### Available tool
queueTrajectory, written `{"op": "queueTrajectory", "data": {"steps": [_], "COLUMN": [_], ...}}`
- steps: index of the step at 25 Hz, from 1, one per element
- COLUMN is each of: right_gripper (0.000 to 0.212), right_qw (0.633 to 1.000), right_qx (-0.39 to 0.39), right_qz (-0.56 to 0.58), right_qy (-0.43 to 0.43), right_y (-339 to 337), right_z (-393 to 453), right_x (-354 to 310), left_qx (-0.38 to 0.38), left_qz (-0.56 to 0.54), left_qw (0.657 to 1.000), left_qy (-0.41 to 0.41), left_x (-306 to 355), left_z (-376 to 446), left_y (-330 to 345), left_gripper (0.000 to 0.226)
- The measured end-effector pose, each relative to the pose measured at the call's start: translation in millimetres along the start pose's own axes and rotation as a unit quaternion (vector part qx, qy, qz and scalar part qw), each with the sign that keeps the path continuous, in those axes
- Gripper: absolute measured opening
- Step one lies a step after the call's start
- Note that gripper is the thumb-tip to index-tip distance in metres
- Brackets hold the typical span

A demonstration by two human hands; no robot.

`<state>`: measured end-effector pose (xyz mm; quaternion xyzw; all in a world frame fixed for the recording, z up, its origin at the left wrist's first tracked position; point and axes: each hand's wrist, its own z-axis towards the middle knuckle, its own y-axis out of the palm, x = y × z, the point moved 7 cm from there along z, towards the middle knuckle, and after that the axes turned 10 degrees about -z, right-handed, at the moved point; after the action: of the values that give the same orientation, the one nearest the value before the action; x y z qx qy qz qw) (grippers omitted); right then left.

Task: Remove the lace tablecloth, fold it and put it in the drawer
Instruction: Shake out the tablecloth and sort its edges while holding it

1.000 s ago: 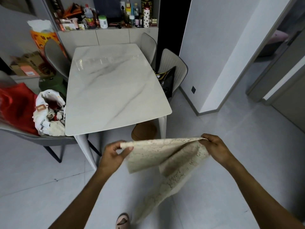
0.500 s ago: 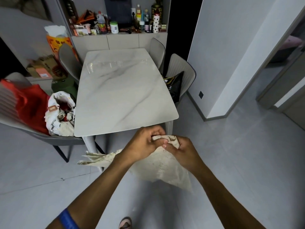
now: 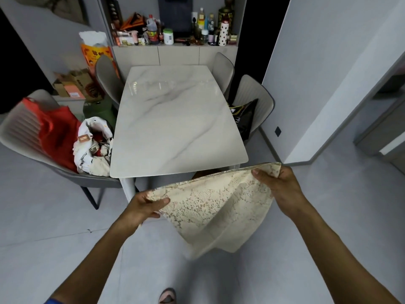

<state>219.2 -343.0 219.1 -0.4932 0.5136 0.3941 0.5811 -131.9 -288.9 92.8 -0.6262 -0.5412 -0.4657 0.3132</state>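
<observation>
Left hand (image 3: 144, 205) is pinching the lace tablecloth (image 3: 217, 207) at its lower-left corner, right hand (image 3: 277, 185) is gripping the upper-right one. Cloth's hanging mid-air just in front of the tabletop (image 3: 175, 119), top edge slanting up to the right, folds drooping toward the floor.

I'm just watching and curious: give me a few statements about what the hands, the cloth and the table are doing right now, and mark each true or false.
1. Both hands hold the lace tablecloth in the air. True: the left hand and the right hand each pinch an upper corner.
2. The tablecloth still covers the marble table. False: it is off the table, whose top is bare.
3. The cloth is already partly folded. True: layers overlap and hang down.
4. A black bag lies on the tabletop. False: it sits on a chair beside the table.
</observation>
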Motion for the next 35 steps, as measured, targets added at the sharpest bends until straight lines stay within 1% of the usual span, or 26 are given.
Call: {"op": "queueTrajectory", "data": {"steps": [2, 4, 5, 8, 10, 12, 14, 15, 17, 20, 22, 24, 25, 27, 28, 30, 31, 32, 33, 35], "right_gripper": [0.013, 0.015, 0.014, 0.017, 0.021, 0.022, 0.022, 0.023, 0.023, 0.027, 0.03, 0.031, 0.028, 0.013, 0.01, 0.012, 0.018, 0.026, 0.03, 0.027], "right_qw": [1.0, 1.0, 0.999, 0.998, 0.998, 0.998, 0.998, 0.998, 0.998, 0.996, 0.995, 0.995, 0.996, 0.997, 0.997, 0.996, 0.995, 0.995, 0.996, 0.998], "right_qx": [-0.008, -0.009, -0.007, 0.014, 0.019, 0.015, 0.018, 0.022, 0.028, 0.034, 0.037, 0.043, 0.046, 0.051, 0.051, 0.065, 0.069, 0.059, 0.042, 0.012], "right_qz": [0.0, 0.007, 0.019, 0.048, 0.045, 0.043, 0.043, 0.046, 0.055, 0.072, 0.084, 0.086, 0.076, 0.046, 0.036, 0.053, 0.073, 0.086, 0.082, 0.042], "right_qy": [0.007, 0.019, 0.025, 0.035, 0.038, 0.039, 0.037, 0.032, 0.026, 0.03, 0.029, 0.021, 0.024, 0.042, 0.047, 0.032, 0.011, -0.003, 0.003, 0.051], "right_y": [0.1, -4.3, -7.9, -22.2, -29.6, -32.8, -36.4, -38.9, -43.3, -45.4, -46.5, -52.5, -56.5, -61.9, -61.7, -62.0, -62.7, -60.3, -53.7, -36.1], "right_z": [4.1, 6.4, 7.2, 6.9, 5.4, 2.2, -0.6, -1.4, -2.6, -4.3, -2.9, 0.8, 1.7, 1.6, 2.8, 9.9, 15.9, 21.8, 24.8, 23.1], "right_x": [1.1, 5.2, 8.2, 14.5, 19.0, 21.8, 24.7, 25.4, 23.2, 25.5, 25.5, 25.9, 27.7, 35.6, 35.9, 30.2, 24.4, 21.0, 23.0, 39.2], "left_qx": [0.066, 0.092, 0.088, 0.032, 0.005, 0.018, 0.051, 0.053, 0.037, 0.001, -0.001, 0.0, -0.002, -0.018, -0.027, -0.032, -0.034, -0.036, -0.036, -0.039], "left_qz": [-0.11, -0.143, -0.144, -0.141, -0.136, -0.111, -0.076, -0.07, -0.078, -0.092, -0.086, -0.124, -0.137, -0.12, -0.112, -0.12, -0.119, -0.097, -0.053, 0.024], "left_qw": [0.992, 0.984, 0.982, 0.98, 0.979, 0.984, 0.985, 0.985, 0.985, 0.984, 0.984, 0.979, 0.976, 0.976, 0.975, 0.97, 0.969, 0.973, 0.981, 0.99], "left_qy": [0.017, 0.061, 0.084, 0.135, 0.15, 0.141, 0.147, 0.148, 0.149, 0.153, 0.154, 0.161, 0.168, 0.182, 0.192, 0.21, 0.214, 0.207, 0.183, 0.132], "left_x": [5.0, 19.1, 27.4, 48.6, 55.4, 54.2, 55.6, 56.7, 59.3, 56.1, 53.3, 60.3, 67.0, 83.4, 94.0, 114.2, 123.5, 128.4, 128.5, 117.3], "left_z": [3.7, 6.4, 7.4, 7.5, 6.1, 8.5, 12.3, 15.2, 15.8, 11.9, 10.5, 12.7, 14.4, 16.7, 17.9, 20.9, 25.0, 29.4, 32.1, 36.3], "left_y": [-7.1, -8.0, -6.4, 4.0, 12.4, 17.1, 14.1, 12.9, 14.1, 22.6, 28.5, 32.1, 33.9, 38.5, 40.6, 37.2, 33.2, 29.3, 26.5, 19.3], "left_gripper": [0.028, 0.028, 0.029, 0.027, 0.027, 0.029, 0.042, 0.04, 0.022, 0.013, 0.011, 0.014, 0.015, 0.015, 0.015, 0.018, 0.02, 0.022, 0.023, 0.03]}}
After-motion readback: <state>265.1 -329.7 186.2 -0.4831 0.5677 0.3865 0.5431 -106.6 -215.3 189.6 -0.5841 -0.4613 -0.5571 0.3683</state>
